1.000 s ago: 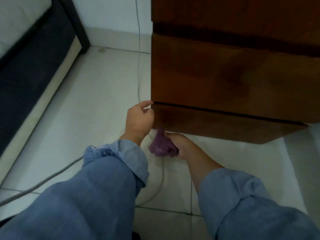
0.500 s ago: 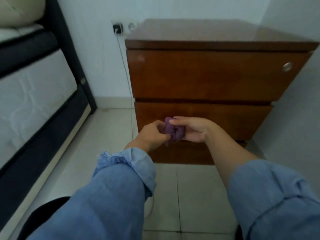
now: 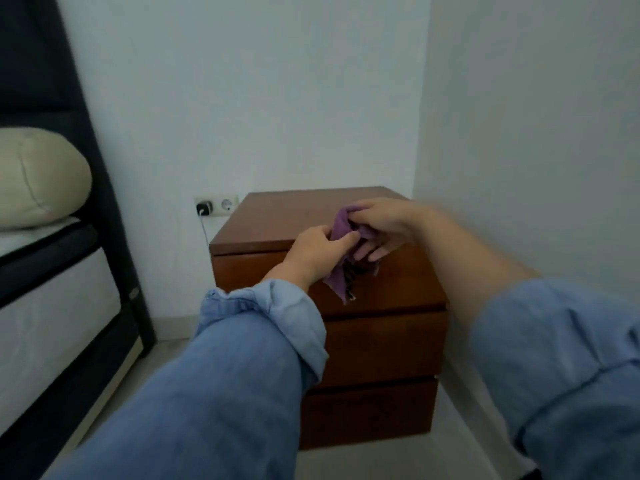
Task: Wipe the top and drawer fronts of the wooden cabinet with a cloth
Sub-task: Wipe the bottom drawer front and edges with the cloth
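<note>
From the head view we see a boxy cabinet (image 3: 277, 220) of smooth, reddish-brown wood, with a flat top and three plain drawer fronts, standing in the corner against pale walls. Both our hands are in front of its top front edge, holding a soft, crumpled purple cloth (image 3: 341, 230) between them. Our left hand (image 3: 317, 254) pinches it from below; our right hand (image 3: 384, 223) grips the upper fold, fingers curled. A loose corner hangs over the top drawer. Rolled denim sleeves (image 3: 277, 306) cover our forearms. A rounded cream pillow (image 3: 38, 176) lies left, a socket (image 3: 216, 205) beside the cabinet.
</note>
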Tool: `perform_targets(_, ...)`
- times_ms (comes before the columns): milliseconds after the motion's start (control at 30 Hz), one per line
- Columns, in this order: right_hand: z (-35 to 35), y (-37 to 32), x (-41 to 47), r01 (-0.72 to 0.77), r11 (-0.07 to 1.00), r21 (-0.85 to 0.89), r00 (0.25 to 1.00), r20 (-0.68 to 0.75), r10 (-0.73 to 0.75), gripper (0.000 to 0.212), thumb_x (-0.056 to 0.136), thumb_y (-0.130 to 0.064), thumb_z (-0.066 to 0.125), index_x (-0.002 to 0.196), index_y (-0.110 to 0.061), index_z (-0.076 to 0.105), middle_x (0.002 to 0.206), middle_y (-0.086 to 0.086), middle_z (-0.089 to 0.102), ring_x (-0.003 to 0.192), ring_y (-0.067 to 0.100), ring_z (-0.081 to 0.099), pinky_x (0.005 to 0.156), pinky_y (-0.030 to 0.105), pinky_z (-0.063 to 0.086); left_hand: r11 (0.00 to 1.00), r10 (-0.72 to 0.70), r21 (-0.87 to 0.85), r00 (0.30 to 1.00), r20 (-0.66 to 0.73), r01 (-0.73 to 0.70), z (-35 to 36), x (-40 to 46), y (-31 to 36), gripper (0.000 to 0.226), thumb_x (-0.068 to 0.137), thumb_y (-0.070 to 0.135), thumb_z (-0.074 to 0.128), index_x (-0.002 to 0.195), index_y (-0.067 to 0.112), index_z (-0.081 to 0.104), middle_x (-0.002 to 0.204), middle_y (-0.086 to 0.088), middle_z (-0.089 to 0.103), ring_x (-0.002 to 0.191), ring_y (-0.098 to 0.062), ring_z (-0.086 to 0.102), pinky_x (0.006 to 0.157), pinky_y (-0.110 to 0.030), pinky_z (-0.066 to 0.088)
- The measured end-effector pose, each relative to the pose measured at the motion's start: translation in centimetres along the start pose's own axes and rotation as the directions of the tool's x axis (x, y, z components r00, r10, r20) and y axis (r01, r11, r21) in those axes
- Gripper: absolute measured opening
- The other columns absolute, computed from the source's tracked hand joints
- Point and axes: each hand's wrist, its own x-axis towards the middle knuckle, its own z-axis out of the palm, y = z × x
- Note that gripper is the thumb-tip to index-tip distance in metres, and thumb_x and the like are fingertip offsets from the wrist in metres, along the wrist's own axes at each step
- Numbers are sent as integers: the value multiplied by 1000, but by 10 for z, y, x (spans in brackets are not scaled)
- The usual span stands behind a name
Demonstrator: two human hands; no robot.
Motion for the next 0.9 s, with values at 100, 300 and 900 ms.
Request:
perform_targets(100,-40,-19,-8,10,974,-227,998,-66,-25,26,101,-31,34,115,-32,55,97,7,61,56,17,62,58,27,53,990,75,121,996,-42,-70,-3,19,22,24,86,36,60,95,15,68,89,-9,72,87,-27,67,79,-40,54)
perform_targets(300,-102,-29,-7,9,968,-252,980,-190,-58,29,100,-13,40,115,-22,63,89,9,62,58,18,58,54,28,58,964,129,245,986,-110,-98,-7,70,62,16,87,13,49,92,17,63,97,-15,67,91,-32,63,75,-32,51)
perform_targets(900,-121,87,99,38,988,-152,888,-448,-103,58,79,15,36,117,-16,67,115,10,67,106,24,63,88,32,54,975,-219,2,961,-169,222,90,177,39,25,80,2,55,97,17,66,114,-6,51,95,-32,61,84,-36,53)
